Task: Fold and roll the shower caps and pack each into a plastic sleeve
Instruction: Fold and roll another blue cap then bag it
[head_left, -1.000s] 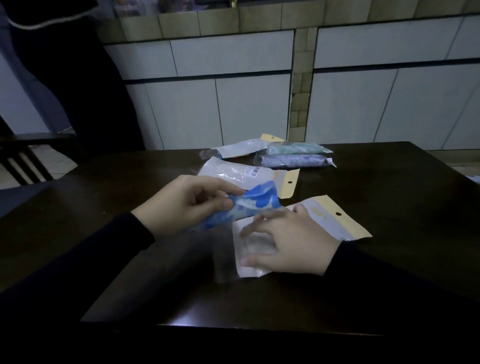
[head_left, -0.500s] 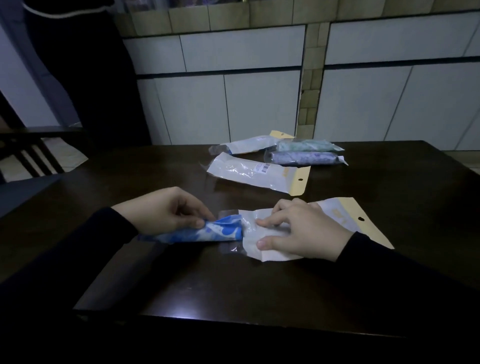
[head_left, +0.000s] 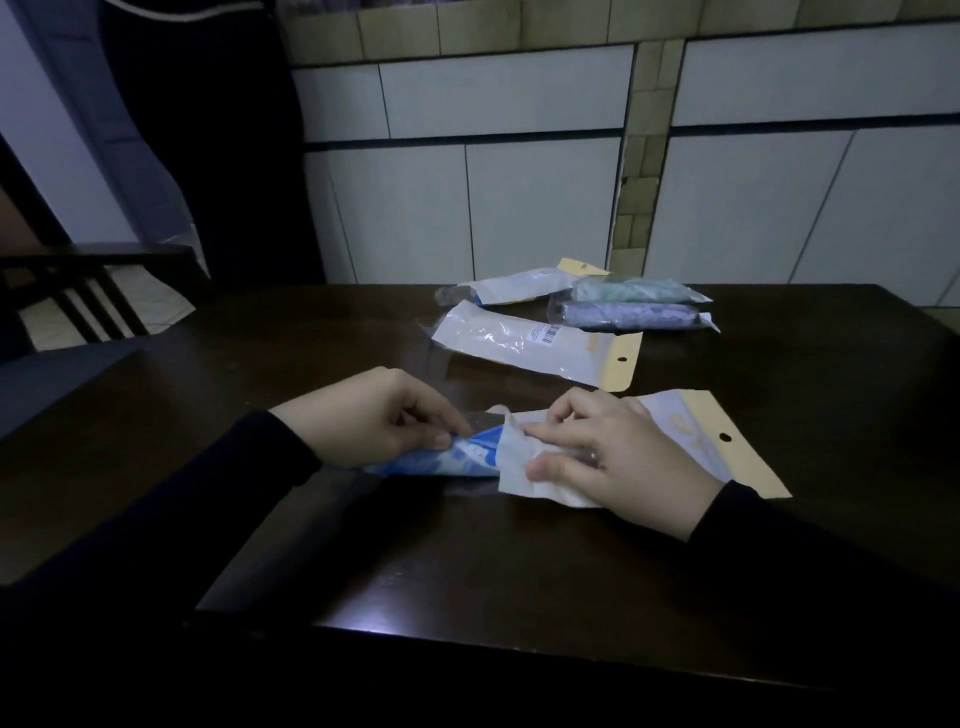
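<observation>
A rolled blue-and-white shower cap (head_left: 457, 458) lies on the dark table, its right end at the mouth of a white plastic sleeve (head_left: 675, 415) with a yellow hang tab. My left hand (head_left: 374, 418) grips the roll's left part with curled fingers. My right hand (head_left: 613, 452) pinches the sleeve's open end between thumb and fingers, holding it against the table. How far the roll sits inside the sleeve is hidden by the white plastic.
Farther back lie an empty white sleeve (head_left: 524, 340) with a barcode, another sleeve (head_left: 514, 286), and two packed rolls, one green (head_left: 631, 290) and one purple (head_left: 631, 314). A dark chair (head_left: 78, 291) stands at the left. The table's front edge (head_left: 467, 631) is close to me.
My left hand has lowered the blue roll from a raised tilt to lie flat and brought its end to the sleeve's mouth. My right hand shifted from pressing the sleeve to pinching its opening.
</observation>
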